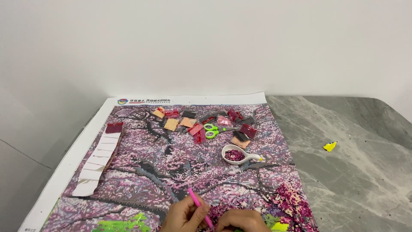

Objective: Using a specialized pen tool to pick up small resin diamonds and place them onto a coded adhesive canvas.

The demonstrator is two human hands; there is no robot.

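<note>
A large bead-mosaic canvas (141,172) with a pink blossom-tree picture lies flat on the table. At its near edge my left hand (182,216) grips a pink applicator pen (196,203), tip angled down toward the canvas. My right hand (241,221) rests on the canvas just right of the pen, fingers curled, holding nothing I can see. Both hands are cut off by the frame's bottom edge. A white swan-shaped dish (238,155) of dark pink beads stands above them on the canvas.
Several small bead packets (198,122) in red, tan and grey lie near the canvas top around green-handled scissors (213,130). A white peeled backing strip (98,165) curls at the left. A yellow scrap (329,146) lies on the grey marble table (356,172).
</note>
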